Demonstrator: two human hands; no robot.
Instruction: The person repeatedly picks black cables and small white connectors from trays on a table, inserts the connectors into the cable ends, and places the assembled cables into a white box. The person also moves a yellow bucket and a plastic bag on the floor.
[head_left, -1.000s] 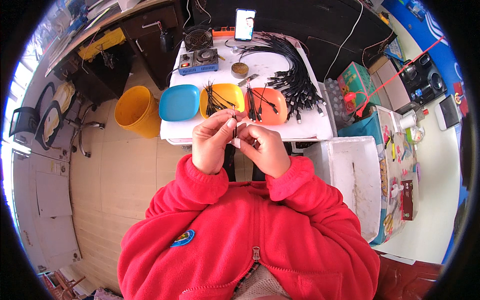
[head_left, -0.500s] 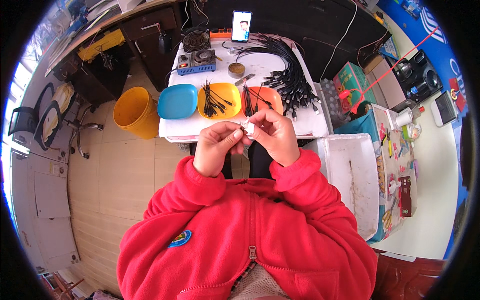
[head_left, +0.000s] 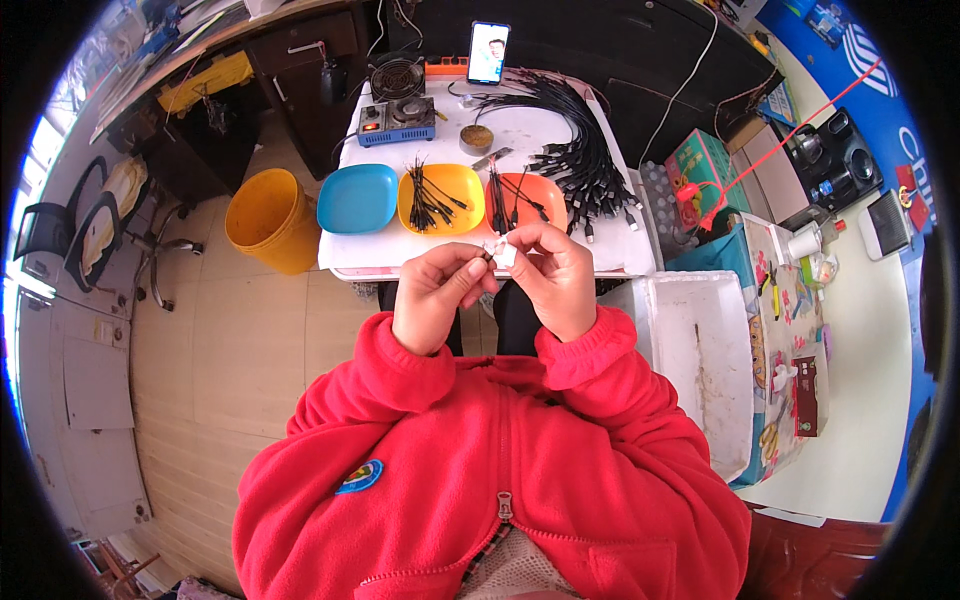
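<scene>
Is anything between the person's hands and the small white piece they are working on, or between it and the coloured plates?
Nothing visible does. Both the left hand and the right hand already pinch the small white piece at their fingertips. It is held just in front of the table edge, near the yellow plate and orange plate, with open space between.

lit phone screen (head_left: 489,52) (upright) beyond green carton (head_left: 706,163).

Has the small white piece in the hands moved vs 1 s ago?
Yes. The small white piece, pinched between left hand and right hand, sat below the table edge; now it overlaps that edge, just below the orange plate.
</scene>
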